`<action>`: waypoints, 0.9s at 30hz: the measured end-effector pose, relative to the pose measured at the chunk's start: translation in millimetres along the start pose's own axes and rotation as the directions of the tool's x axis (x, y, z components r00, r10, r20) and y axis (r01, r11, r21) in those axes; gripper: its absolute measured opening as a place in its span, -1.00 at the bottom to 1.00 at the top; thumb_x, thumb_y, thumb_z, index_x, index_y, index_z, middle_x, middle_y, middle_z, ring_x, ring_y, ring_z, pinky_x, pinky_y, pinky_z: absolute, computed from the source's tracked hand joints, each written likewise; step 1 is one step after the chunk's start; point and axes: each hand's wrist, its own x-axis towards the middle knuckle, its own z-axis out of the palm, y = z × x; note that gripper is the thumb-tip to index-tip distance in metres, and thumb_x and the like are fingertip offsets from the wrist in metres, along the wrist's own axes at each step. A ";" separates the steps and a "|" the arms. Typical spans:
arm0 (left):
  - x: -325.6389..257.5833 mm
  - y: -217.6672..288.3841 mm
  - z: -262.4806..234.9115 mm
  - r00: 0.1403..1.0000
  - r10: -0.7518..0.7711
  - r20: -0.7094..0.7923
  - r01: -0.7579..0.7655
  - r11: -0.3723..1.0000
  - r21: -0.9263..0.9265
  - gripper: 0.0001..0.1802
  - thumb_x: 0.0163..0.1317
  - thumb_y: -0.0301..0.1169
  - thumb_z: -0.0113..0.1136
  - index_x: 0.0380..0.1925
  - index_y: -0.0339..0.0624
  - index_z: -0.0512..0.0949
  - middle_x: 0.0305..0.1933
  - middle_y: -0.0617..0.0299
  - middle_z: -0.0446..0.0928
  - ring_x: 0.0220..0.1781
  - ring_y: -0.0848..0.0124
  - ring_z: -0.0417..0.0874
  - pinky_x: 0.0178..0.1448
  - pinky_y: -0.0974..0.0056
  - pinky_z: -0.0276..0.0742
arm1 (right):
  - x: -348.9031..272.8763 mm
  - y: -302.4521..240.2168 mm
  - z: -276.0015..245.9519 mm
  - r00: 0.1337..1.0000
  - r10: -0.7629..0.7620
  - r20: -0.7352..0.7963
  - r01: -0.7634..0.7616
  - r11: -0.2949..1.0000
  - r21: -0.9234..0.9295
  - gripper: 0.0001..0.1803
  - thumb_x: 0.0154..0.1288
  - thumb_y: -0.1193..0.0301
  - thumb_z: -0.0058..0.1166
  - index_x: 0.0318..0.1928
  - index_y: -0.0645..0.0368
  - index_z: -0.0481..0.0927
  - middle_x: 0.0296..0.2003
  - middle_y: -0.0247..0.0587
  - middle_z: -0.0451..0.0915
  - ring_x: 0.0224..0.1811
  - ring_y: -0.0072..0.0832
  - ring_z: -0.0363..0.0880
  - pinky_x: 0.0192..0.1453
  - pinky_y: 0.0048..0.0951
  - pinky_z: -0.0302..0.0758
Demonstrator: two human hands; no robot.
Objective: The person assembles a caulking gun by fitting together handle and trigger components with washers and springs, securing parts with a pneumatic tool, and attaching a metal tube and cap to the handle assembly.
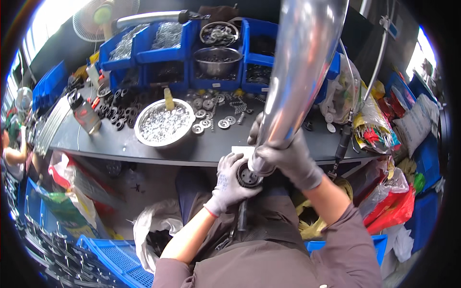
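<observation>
- Here, the left hand [229, 183] curls around a dark round part [248, 179] over the lap, near the counter [206, 150] — maybe to keep it steady.
- The right hand [294, 161] grips a big shiny tube [307, 67] near its low end, likely so the long top won't tip.
- That low end is right by the round part; I can't tell if they touch.
- A bowl [190, 127] full of little metal bits [165, 124] sits on the counter — perhaps for easy reach.
</observation>
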 end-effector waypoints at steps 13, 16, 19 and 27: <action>42.9 89.7 -81.5 0.511 0.256 0.820 0.697 0.435 -0.570 -0.15 -0.43 -0.60 0.42 0.09 -0.29 0.45 -0.08 0.21 0.57 -0.03 0.46 0.52 0.11 0.32 0.46 | -7.0 -32.3 5.5 0.734 -0.525 0.431 0.016 0.648 0.761 -0.47 0.04 0.20 0.32 -0.12 0.23 0.36 -0.38 -0.17 0.48 -0.30 -0.25 0.55 -0.15 -0.20 0.53; 31.3 92.0 -93.8 0.524 0.304 0.795 0.716 0.348 -0.605 -0.15 -0.48 -0.67 0.42 0.05 -0.31 0.45 -0.08 0.24 0.56 -0.02 0.47 0.53 0.12 0.34 0.44 | -12.6 -39.8 12.6 0.664 -0.587 0.463 -0.038 0.591 0.805 -0.58 0.12 0.24 0.30 -0.18 0.24 0.43 -0.38 -0.19 0.51 -0.29 -0.33 0.53 -0.16 -0.27 0.52; 39.5 111.8 -110.1 0.749 -0.114 0.653 0.592 0.558 -0.581 -0.10 -0.48 -0.62 0.45 0.10 -0.31 0.42 -0.04 0.21 0.54 0.03 0.37 0.53 0.13 0.22 0.45 | -37.4 -18.8 16.8 0.977 -0.211 0.031 0.143 0.757 0.638 -0.69 0.18 0.27 0.28 -0.24 0.24 0.55 -0.34 -0.25 0.56 -0.24 -0.52 0.52 -0.10 -0.43 0.51; -5.3 73.3 -90.6 0.991 0.132 -0.031 -0.103 0.882 0.459 -0.04 -0.29 -0.51 0.42 0.28 -0.24 0.32 0.02 0.01 0.49 0.08 0.09 0.49 0.25 0.04 0.32 | -86.2 54.7 -7.6 0.963 0.249 0.101 -0.268 0.875 0.403 -0.73 0.36 0.39 0.09 -0.03 0.30 0.59 -0.32 -0.37 0.58 -0.32 -0.67 0.46 -0.20 -0.57 0.44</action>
